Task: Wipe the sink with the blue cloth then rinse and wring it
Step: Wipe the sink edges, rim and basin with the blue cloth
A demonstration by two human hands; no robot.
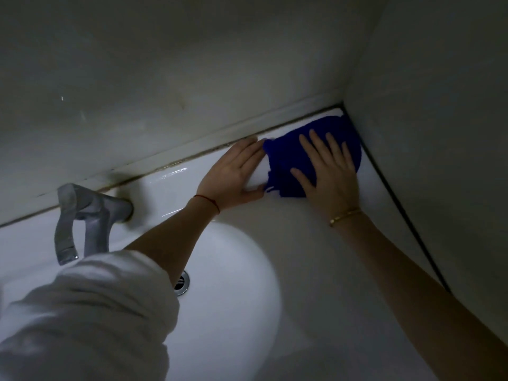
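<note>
**Wiping under way at the back corner; rinse and wring not yet begun**

The deep-blue terry cloth (313,155) lies bunched on the flat rear ledge of the white ceramic sink (247,312), pushed into the far right corner where the two grey walls meet. The right hand (330,171) presses down flat on top of it, fingers (316,141) straight and spread, palm over the near edge of the cloth. The left hand (233,177) rests on the ledge just beside the cloth's left edge, its fingers straight and held together, the fingertips touching or almost touching the fabric; it pinches nothing.

By my reading the task is in its first part: the ledge is being wiped, and this corner is one patch of it. Wet gleams show on the ledge near the brushed-metal tap (82,215), but whether the round basin itself has been wiped cannot be told. No water runs from the tap, and the cloth is nowhere near the chrome drain (182,283), so rinsing and wringing are both left to do.
</note>
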